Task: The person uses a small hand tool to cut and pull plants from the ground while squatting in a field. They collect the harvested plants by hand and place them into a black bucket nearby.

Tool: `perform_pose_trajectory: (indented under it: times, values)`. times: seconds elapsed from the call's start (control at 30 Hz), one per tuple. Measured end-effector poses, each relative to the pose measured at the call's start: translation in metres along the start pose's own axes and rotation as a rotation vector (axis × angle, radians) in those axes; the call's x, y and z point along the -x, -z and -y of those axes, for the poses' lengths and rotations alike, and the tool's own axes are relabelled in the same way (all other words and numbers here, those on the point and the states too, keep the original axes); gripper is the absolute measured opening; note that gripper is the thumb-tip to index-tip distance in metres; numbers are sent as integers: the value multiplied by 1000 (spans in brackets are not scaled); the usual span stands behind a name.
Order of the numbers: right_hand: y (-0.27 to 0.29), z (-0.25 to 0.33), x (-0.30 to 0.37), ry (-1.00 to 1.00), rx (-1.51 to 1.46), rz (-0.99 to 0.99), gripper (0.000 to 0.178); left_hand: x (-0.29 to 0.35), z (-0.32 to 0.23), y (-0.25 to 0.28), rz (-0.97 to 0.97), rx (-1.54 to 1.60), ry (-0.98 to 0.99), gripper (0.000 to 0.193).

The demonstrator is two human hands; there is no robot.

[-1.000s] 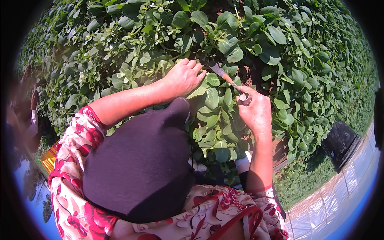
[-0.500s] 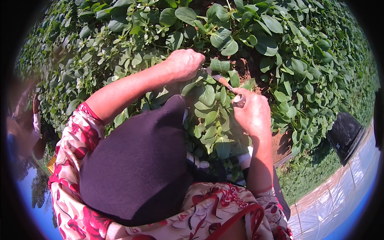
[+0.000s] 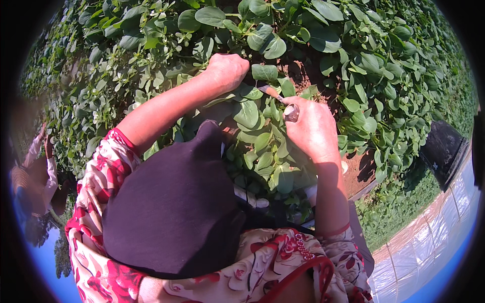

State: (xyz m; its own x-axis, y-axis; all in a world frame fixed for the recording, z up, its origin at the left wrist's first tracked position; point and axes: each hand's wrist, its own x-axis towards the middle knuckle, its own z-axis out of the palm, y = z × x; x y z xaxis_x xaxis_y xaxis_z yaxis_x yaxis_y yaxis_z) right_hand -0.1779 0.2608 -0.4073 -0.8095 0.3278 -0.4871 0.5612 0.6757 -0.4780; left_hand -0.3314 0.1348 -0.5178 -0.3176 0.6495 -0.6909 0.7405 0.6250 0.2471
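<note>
We grip a small knife (image 3: pixel 283 103) whose handle end shows as a dull grey round butt above our closed right hand (image 3: pixel 312 132); its short blade points up and to the left, its tip at the stalks. Our left hand (image 3: pixel 226 70) is curled into a loose fist around a bunch of leaves (image 3: pixel 255 121), broad, oval, glossy green, growing thick and upright on pale stalks from reddish soil, between our two hands.

The left hand (image 3: pixel 226 70) is curled closed at the end of an outstretched forearm. The right hand (image 3: pixel 314 129) is fisted too, apparently gripping something, forearm rising from below.
</note>
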Motion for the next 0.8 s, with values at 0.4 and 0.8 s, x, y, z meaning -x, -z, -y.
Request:
perform_pose_trajectory:
  times: [0.4, 0.8]
  values:
    - [-27, 3, -22, -64, -13, 119, 24, 3, 9, -25, -213, 12, -53, 11]
    - [-43, -12, -4, -132, -207, 78, 34, 10, 8, -15, -523, 124, -213, 15]
